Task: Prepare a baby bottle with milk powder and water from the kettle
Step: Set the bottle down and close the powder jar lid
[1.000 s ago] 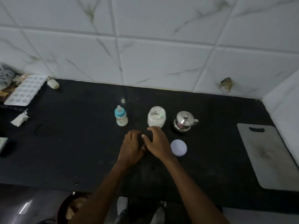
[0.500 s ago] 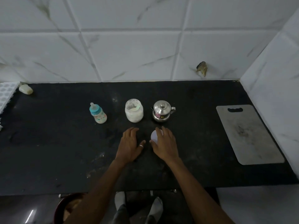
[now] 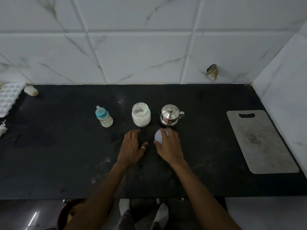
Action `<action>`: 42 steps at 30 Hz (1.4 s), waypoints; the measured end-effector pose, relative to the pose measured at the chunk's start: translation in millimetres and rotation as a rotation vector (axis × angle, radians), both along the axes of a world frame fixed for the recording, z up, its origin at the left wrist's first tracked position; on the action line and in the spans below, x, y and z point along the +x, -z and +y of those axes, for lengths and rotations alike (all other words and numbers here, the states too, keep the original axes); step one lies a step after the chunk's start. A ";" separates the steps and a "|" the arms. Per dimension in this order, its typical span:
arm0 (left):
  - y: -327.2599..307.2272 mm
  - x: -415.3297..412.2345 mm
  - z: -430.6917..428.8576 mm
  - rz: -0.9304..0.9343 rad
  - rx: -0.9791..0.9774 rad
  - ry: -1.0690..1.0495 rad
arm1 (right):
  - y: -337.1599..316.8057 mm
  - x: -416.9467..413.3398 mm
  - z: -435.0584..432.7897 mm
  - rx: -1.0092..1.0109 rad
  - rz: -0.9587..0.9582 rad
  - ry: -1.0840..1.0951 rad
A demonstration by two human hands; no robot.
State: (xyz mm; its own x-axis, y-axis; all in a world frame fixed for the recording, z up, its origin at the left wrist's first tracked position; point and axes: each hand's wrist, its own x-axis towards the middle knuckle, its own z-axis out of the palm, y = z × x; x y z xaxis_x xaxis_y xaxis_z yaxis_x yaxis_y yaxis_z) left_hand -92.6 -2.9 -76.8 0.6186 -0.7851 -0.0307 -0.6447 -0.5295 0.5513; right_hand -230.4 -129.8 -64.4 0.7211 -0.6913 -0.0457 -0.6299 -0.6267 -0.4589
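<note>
A small baby bottle (image 3: pixel 104 117) with a blue collar and teat stands on the black counter (image 3: pixel 66 155). To its right stands an open glass jar of white milk powder (image 3: pixel 141 115), then a small steel kettle (image 3: pixel 170 116) with its lid on. My left hand (image 3: pixel 132 149) lies flat on the counter in front of the jar, fingers apart, holding nothing. My right hand (image 3: pixel 169 146) covers the jar's round white lid (image 3: pixel 158 136) in front of the kettle, thumb and fingers around its edge.
A grey cutting board (image 3: pixel 260 141) lies at the right end by the side wall. At the far left are a white ice tray (image 3: pixel 8 98), a pale soap-like lump (image 3: pixel 31 90) and crumpled paper (image 3: pixel 2 129). The tiled wall runs behind.
My right hand moved right from in front of the jar onto the white lid, which lay free before. The left hand stays on the counter. The view shifted right.
</note>
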 end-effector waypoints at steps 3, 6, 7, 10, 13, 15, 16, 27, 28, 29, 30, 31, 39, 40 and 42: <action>-7.0 8.5 -1.7 0.007 -0.028 -0.016 | -19.4 18.4 -2.6 -0.036 -0.087 0.001; -15.0 19.2 -5.5 0.012 -0.065 -0.026 | -40.5 40.8 -4.8 -0.076 -0.161 -0.035; -18.0 23.8 -7.5 0.016 -0.076 -0.033 | -47.5 48.8 -5.3 -0.093 -0.180 -0.047; -30.1 39.6 -14.8 0.005 -0.132 -0.033 | -68.4 72.5 -8.8 -0.125 -0.199 -0.080; -40.0 61.6 -24.0 0.038 -0.156 -0.041 | -84.5 98.3 -16.0 -0.134 -0.163 -0.127; -43.2 75.7 -32.6 0.094 -0.164 -0.047 | -90.8 113.7 -20.8 -0.115 -0.110 -0.160; -43.8 83.2 -36.7 0.111 -0.168 -0.037 | -92.6 121.1 -22.2 -0.105 -0.081 -0.174; -16.8 110.5 -63.8 0.389 -0.244 0.107 | -84.8 148.0 -27.9 0.013 0.145 -0.216; -14.4 109.0 -64.5 0.392 -0.246 0.106 | -85.1 147.8 -29.1 0.032 0.156 -0.210; -11.8 108.1 -65.1 0.389 -0.254 0.101 | -85.9 147.3 -30.0 0.052 0.162 -0.206; -9.9 107.5 -65.7 0.387 -0.260 0.095 | -86.6 147.1 -31.2 0.063 0.165 -0.205; -9.0 106.8 -66.4 0.386 -0.269 0.092 | -87.4 147.3 -32.2 0.066 0.166 -0.207; -5.9 106.3 -69.7 0.377 -0.261 0.058 | -95.8 152.0 -38.5 0.057 0.221 -0.242; -5.4 106.1 -69.9 0.379 -0.264 0.054 | -96.5 152.8 -38.8 0.052 0.226 -0.241; -5.7 105.0 -69.7 0.379 -0.276 0.048 | -97.5 154.1 -38.5 0.028 0.246 -0.233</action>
